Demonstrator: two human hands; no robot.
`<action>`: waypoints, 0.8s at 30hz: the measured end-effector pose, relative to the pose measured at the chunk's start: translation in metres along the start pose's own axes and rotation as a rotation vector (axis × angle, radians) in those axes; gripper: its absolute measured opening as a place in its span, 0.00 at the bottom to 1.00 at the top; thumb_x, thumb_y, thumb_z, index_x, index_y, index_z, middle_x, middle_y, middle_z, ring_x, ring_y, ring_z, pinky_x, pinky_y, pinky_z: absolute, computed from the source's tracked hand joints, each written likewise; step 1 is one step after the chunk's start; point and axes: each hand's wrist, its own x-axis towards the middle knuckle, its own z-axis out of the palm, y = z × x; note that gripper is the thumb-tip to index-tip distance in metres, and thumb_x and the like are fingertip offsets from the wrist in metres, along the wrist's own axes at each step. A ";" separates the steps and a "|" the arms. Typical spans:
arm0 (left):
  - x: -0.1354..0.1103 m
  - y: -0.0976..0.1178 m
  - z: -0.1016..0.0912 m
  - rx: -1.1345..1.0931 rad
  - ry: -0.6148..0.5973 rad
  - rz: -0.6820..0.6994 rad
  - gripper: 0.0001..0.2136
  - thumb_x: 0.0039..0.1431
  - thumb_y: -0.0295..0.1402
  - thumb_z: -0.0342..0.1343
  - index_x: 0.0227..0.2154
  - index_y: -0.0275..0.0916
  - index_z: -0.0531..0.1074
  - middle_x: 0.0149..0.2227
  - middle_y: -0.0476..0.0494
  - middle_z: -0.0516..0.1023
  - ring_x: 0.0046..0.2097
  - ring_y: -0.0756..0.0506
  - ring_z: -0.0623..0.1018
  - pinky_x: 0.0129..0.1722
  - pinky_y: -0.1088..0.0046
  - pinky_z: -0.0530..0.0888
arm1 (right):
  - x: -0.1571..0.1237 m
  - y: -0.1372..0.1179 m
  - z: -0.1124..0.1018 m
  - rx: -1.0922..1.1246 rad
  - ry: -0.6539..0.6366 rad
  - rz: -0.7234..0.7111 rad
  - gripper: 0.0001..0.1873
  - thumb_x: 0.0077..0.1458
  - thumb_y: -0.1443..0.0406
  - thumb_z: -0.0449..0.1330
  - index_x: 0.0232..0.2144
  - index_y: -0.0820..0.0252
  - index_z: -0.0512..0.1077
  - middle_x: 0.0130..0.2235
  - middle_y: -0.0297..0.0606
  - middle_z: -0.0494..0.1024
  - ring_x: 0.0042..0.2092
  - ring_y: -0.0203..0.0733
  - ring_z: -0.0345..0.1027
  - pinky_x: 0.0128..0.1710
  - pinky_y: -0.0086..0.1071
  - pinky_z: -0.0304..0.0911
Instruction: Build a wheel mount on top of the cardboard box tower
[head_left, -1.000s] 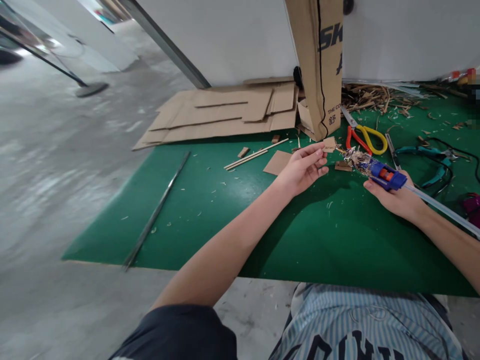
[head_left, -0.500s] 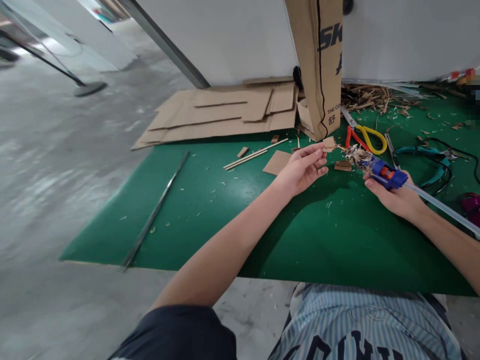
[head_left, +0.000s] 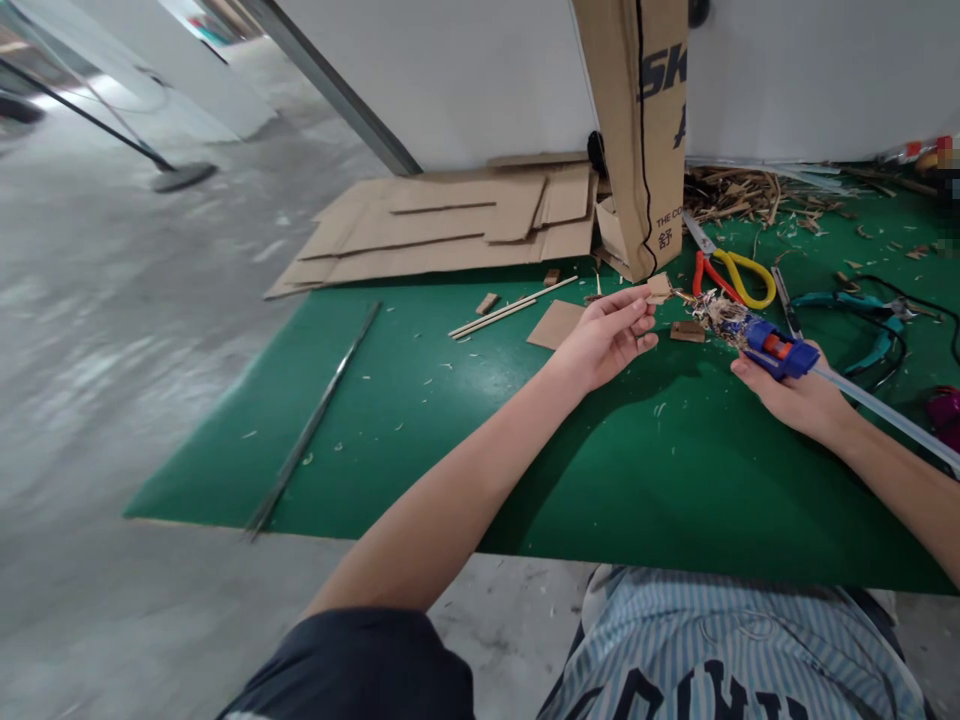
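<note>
Two hands raised over a green worktop (head_left: 420, 470)
The left hand's (head_left: 607, 340) grip pinches a small cardboard square (head_left: 659, 288) at the fingertips, just beside the crusted front of a blue hot glue gun (head_left: 780, 355) clenched in the right hand (head_left: 795, 400).

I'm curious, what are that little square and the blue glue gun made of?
The small square pinched in the left hand looks like cardboard: matte, tan, like the sheets behind. The glue gun in the right hand looks like glossy moulded plastic, blue with orange parts.
</note>
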 end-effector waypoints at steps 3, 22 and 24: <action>0.000 0.000 0.000 0.011 0.007 -0.006 0.05 0.58 0.21 0.63 0.36 0.33 0.78 0.29 0.48 0.77 0.26 0.54 0.75 0.27 0.78 0.73 | 0.000 -0.001 0.000 0.001 -0.001 -0.004 0.21 0.55 0.44 0.61 0.24 0.52 0.70 0.21 0.32 0.72 0.26 0.43 0.70 0.26 0.34 0.63; -0.001 0.000 0.001 0.016 0.006 -0.016 0.05 0.59 0.21 0.61 0.36 0.34 0.78 0.30 0.48 0.78 0.27 0.55 0.75 0.28 0.77 0.73 | 0.000 -0.003 0.000 0.120 0.012 0.046 0.19 0.53 0.45 0.62 0.28 0.54 0.74 0.23 0.34 0.73 0.25 0.41 0.67 0.27 0.35 0.63; -0.002 0.000 0.002 0.014 0.004 -0.016 0.05 0.60 0.20 0.60 0.36 0.33 0.78 0.30 0.47 0.78 0.26 0.54 0.75 0.27 0.77 0.73 | 0.000 -0.003 0.000 0.126 0.010 0.045 0.19 0.53 0.46 0.63 0.27 0.54 0.73 0.23 0.34 0.73 0.25 0.41 0.66 0.27 0.35 0.63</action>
